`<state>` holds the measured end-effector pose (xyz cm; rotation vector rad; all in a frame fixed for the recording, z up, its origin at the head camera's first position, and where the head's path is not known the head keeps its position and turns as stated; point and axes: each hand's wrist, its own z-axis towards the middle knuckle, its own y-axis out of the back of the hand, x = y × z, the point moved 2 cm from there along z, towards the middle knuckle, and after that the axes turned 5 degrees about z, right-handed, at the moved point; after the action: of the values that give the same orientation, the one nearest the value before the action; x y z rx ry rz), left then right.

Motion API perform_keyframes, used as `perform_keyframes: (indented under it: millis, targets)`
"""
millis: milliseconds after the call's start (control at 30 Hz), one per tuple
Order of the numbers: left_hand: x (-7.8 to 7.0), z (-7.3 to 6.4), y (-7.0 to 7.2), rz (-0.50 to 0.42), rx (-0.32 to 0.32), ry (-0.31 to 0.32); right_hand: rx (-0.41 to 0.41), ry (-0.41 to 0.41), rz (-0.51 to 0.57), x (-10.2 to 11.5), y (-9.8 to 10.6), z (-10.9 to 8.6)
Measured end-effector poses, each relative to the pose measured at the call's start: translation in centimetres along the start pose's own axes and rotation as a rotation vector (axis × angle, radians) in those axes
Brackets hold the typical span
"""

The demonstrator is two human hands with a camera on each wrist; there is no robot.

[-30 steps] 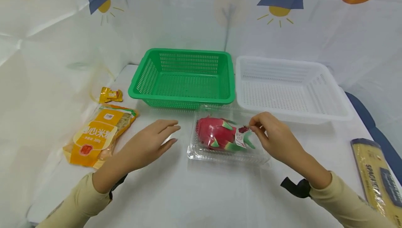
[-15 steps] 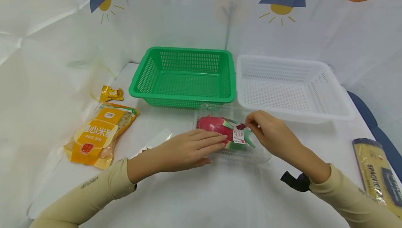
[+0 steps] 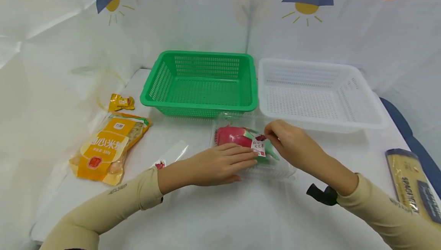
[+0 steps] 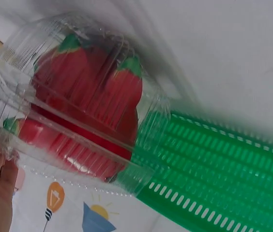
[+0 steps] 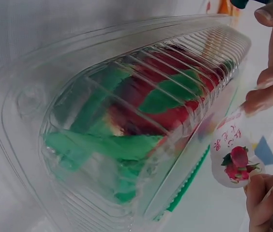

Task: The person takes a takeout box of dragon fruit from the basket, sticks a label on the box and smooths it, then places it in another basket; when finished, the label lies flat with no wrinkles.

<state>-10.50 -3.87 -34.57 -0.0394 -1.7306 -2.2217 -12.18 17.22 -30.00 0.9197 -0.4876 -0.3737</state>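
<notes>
Behind your white-covered table (image 3: 213, 219) hangs a pale cloth backdrop (image 3: 193, 16) printed with blue lamps. Toward the back stand a green slotted plastic basket (image 3: 200, 108) and, to its right, a white plastic basket (image 3: 320, 124). On your left lie a small shiny gold packet (image 3: 121, 102) and an orange printed bag of dry food (image 3: 106, 148); at far right is a long yellow spaghetti pack (image 3: 411, 181). A clear film strip with a printed sticker (image 3: 175, 151) lies beside your left forearm. The clear ribbed plastic box (image 3: 275, 170) sits close in front of the green basket, and your left hand hides part of it.

A second ago your left hand was left of the box; now it reaches over the box's near side. Your right hand and the label have shifted slightly left.

The red dragon fruit with green scales (image 3: 230, 135) lies inside the box, between your hands. Your right hand (image 3: 293, 141) pinches a white fruit-printed label (image 3: 258, 146) above it; your left hand (image 3: 217, 164), fingers extended, meets the label's lower edge.
</notes>
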Motion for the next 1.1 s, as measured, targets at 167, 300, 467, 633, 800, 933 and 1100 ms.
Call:
perform_keyframes:
  millis: [167,300,467,633,800,933,1100]
  targets:
    - [0.02,0.18,-0.62,0.001,0.024,0.017,0.016,0.011,-0.019,0.02,-0.26,0.13]
    - [-0.07,0.12,-0.81,-0.003,0.034,0.020,0.022,0.003,-0.033,0.05,-0.40,0.17]
    - [-0.18,0.07,-0.86,-0.003,0.036,0.025,0.033,-0.016,-0.043,0.08,-0.56,0.20]
    - [-0.21,0.04,-0.98,-0.011,0.025,0.033,0.037,-0.022,-0.046,0.05,-0.67,0.27]
    - [-0.23,0.01,-1.01,-0.019,0.035,0.042,0.024,-0.008,-0.041,0.07,-0.70,0.37]
    - [-0.23,0.02,-0.97,-0.028,0.039,0.044,0.021,-0.008,-0.044,0.07,-0.76,0.41]
    - [-0.21,0.02,-1.10,-0.030,0.035,0.042,0.033,-0.019,-0.052,-0.02,-0.91,0.43]
